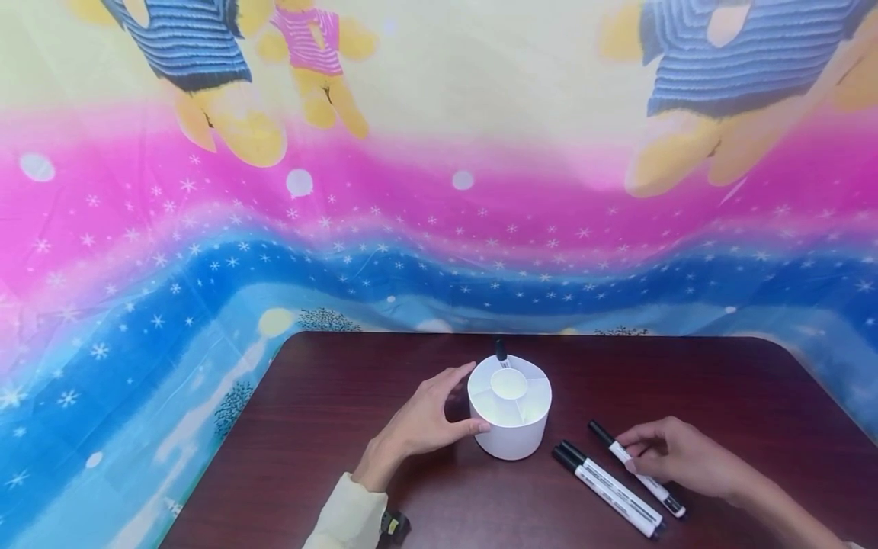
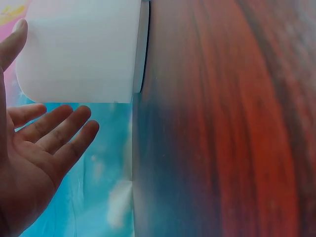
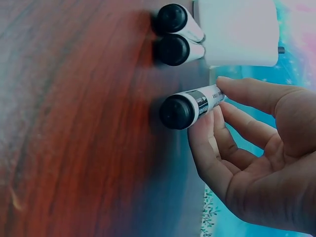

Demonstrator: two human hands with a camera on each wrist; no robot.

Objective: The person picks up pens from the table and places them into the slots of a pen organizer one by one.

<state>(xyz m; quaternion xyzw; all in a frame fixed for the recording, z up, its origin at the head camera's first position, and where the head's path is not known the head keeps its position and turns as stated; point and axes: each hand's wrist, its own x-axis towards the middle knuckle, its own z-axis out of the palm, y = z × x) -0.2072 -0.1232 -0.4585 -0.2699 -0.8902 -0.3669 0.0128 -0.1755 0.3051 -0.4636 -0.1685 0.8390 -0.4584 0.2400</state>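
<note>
A white round desk organizer (image 1: 511,438) with several compartments stands on the table, and a black-capped marker (image 1: 501,352) sticks up from its back compartment. My left hand (image 1: 439,412) is at the organizer's left side, thumb at the front edge. In the left wrist view the fingers of the left hand (image 2: 47,148) are extended beside the organizer (image 2: 81,54), not curled round it. My right hand (image 1: 686,457) pinches a white marker (image 1: 648,480) with a black cap between thumb and fingers; the right wrist view shows the marker (image 3: 200,104) end-on in the right hand (image 3: 266,153).
Two more white markers (image 1: 613,492) with black caps lie side by side, left of the held one. Below the left sleeve (image 1: 350,511) shows a dark strap-like object (image 1: 394,526). A patterned cloth (image 1: 425,198) hangs behind the dark wooden table (image 1: 384,366).
</note>
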